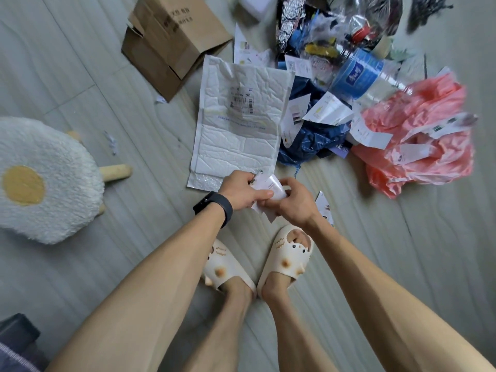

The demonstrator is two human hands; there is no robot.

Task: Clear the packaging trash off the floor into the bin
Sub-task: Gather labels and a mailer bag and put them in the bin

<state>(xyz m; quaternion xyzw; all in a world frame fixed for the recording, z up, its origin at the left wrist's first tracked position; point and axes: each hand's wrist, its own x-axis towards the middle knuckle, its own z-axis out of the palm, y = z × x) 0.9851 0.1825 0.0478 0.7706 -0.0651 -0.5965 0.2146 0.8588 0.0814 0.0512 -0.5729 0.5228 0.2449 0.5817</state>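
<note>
Both my hands are low over the floor point(402, 264), just ahead of my 2 slippers point(287, 256).

Left hand point(245, 191), black band point(214, 208) on the wrist: fingers curled, thumb pinching a bunch of white paper slips point(268, 185). Right hand point(292, 202): fingers curled round the same bunch from the other side. The 2 hands touch across it.

- White padded mailer point(239, 122): flat on the floor, near edge just beyond my left knuckles. Label side up, print too blurred to read.
- 1 more paper slip point(324, 208): on the floor just right of my right wrist.
- Main trash pile: beyond and right of my right hand. Crumpled blue plastic bag point(311, 140) beside the mailer, pink plastic bag point(418, 140) further right with white slips lying on it, clear bottle point(357, 73) with a blue label behind both. Further back it is motion-blurred, so I can't tell the items apart.
- Brown cardboard box point(171, 38): well beyond my left hand, flaps open, tipped over.
- Fluffy fried-egg stool point(40, 181): well left of my left hand.
- Small white scraps point(111, 142): on the floor between stool and mailer.
</note>
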